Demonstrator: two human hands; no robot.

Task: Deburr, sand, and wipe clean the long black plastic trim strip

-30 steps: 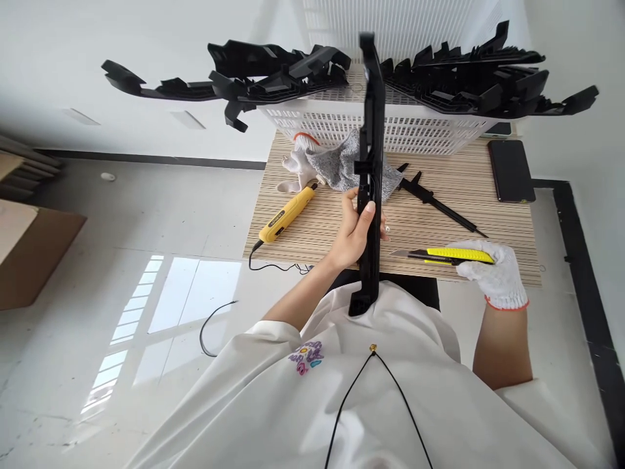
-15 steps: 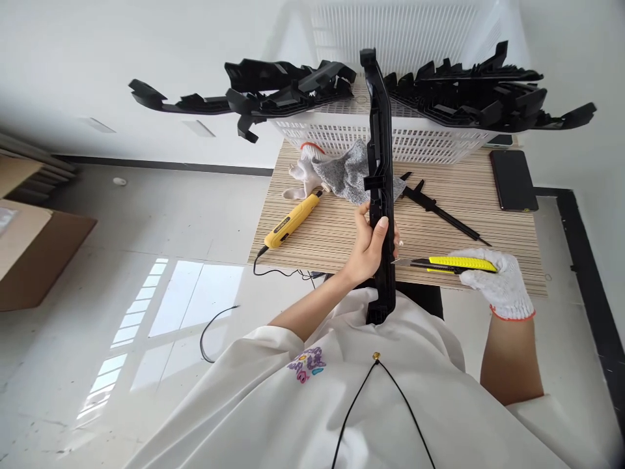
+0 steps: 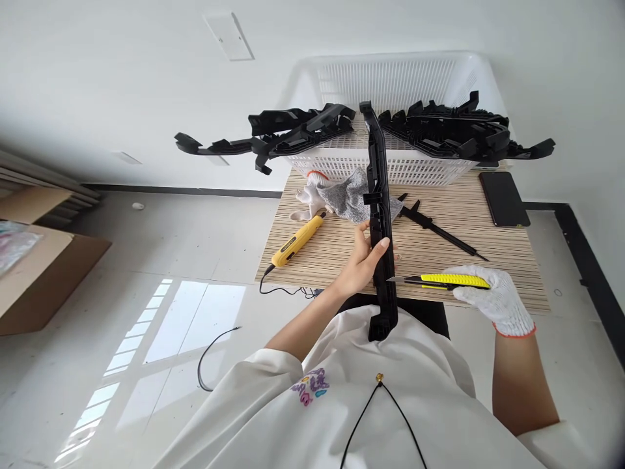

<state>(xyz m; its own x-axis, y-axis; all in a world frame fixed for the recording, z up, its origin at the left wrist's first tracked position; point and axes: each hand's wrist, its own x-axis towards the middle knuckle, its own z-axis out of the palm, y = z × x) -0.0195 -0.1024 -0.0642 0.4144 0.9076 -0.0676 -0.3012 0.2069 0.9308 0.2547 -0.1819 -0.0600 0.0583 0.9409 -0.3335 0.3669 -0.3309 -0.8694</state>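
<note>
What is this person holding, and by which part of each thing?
The bare left hand grips a long black plastic part just below its middle; the gloved right hand holds a yellow utility knife by its handle.

In front of me, the striped surface (image 3: 510, 260) carries 1 white basket (image 3: 415, 170) at its far side; nearer me lie a white glove (image 3: 308, 197), grey cloth (image 3: 349, 197), yellow corded tool (image 3: 297, 241), black caliper (image 3: 426, 222) and 1 dark phone (image 3: 504, 199).

Yellow corded tool (image 3: 297, 241), on the desk (image 3: 512, 264): small lettering on a dark label (image 3: 288, 244), too fine for us to read. White shirt (image 3: 263, 433): coloured print (image 3: 312, 384) with purple, letter-like shapes, which we cannot decipher.
</note>
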